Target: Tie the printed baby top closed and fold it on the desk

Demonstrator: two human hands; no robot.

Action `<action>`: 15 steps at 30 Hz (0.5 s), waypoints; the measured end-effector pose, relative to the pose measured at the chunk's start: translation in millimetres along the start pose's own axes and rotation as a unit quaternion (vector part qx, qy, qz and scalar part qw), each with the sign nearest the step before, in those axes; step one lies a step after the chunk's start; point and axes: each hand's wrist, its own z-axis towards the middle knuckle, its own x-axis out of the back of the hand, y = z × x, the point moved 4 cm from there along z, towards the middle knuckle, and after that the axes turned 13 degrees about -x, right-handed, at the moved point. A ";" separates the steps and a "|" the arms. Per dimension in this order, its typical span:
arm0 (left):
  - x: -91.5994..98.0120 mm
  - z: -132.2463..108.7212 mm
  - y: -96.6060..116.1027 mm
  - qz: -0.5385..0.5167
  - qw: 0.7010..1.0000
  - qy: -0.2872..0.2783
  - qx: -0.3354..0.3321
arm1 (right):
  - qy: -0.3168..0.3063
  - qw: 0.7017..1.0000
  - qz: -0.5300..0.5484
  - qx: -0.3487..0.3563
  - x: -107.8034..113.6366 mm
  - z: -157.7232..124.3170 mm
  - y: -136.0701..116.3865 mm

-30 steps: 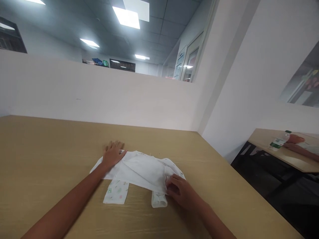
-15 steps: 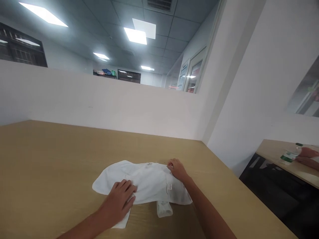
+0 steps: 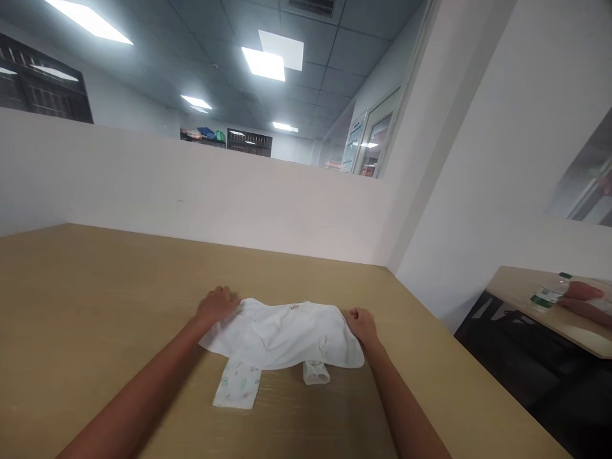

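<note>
A small white garment (image 3: 282, 335) lies on the wooden table (image 3: 95, 299), partly folded, with two printed cuffs sticking out at its near edge. My left hand (image 3: 216, 306) grips the garment's far left corner with fingers curled on the cloth. My right hand (image 3: 362, 324) holds its far right corner, fingers closed on the fabric. Both forearms reach in from the bottom of the view.
A white partition wall (image 3: 191, 204) runs behind the table and turns along its right side. At the far right, another desk (image 3: 535, 315) carries a water bottle (image 3: 547, 294) beside another person's arm (image 3: 581, 299). A dark gap lies between the desks.
My left hand moved from the garment's near left edge up to its far left corner. My right hand shifted outward to the far right corner. The cloth looks pulled narrower and flatter.
</note>
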 end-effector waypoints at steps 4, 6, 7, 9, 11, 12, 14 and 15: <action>-16.8 12.2 -18.7 -0.017 0.997 -0.062 0.035 | -0.042 0.999 0.021 -0.009 -5.5 -1.9 -3.3; -21.3 13.9 -21.9 -0.041 0.995 -0.084 0.034 | -0.069 0.997 0.035 -0.013 -8.4 -1.7 -7.3; -21.4 14.5 -23.2 -0.059 0.994 -0.093 0.029 | -0.083 0.995 0.045 -0.016 -8.8 -1.0 -9.4; -17.9 14.9 -25.6 -0.110 0.988 -0.106 0.013 | -0.107 0.992 0.069 -0.025 -7.1 1.7 -13.4; -12.5 13.4 -27.7 -0.172 0.978 -0.120 -0.004 | -0.127 0.987 0.096 -0.038 -3.0 4.6 -16.4; -10.1 11.9 -28.6 -0.201 0.971 -0.129 -0.011 | -0.135 0.984 0.109 -0.044 -0.6 5.5 -17.4; -6.3 8.8 -30.4 -0.239 0.961 -0.136 -0.021 | -0.154 0.977 0.134 -0.055 3.7 4.9 -18.2; -4.1 7.8 -31.7 -0.244 0.962 -0.122 -0.024 | -0.166 0.974 0.145 -0.059 5.4 3.3 -18.0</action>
